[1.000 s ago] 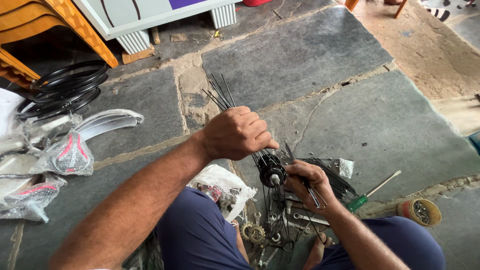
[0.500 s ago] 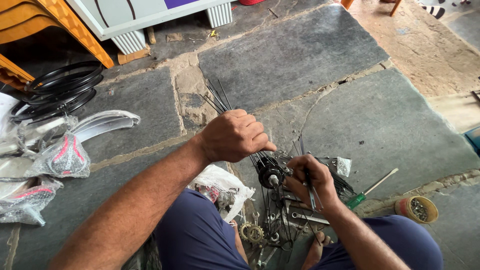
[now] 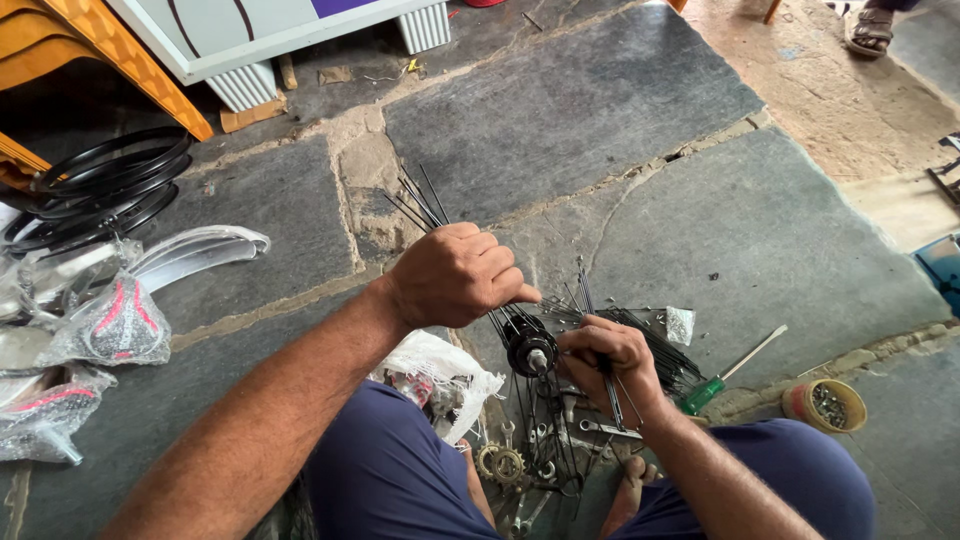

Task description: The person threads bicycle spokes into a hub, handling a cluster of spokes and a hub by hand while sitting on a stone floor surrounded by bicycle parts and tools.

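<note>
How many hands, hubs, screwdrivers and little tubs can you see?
Hands: 2, left hand and right hand
Hubs: 1, black hub with spokes
Screwdrivers: 1, green-handled screwdriver
Tubs: 1, tub
Total: 5

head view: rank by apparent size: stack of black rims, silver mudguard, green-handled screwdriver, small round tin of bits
1. stack of black rims, largest.
2. silver mudguard.
3. green-handled screwdriver, long but thin.
4. small round tin, smallest.
The rims are partly cut off by the orange furniture. The mudguard and screwdriver look close in length, so that order is unsure.
</note>
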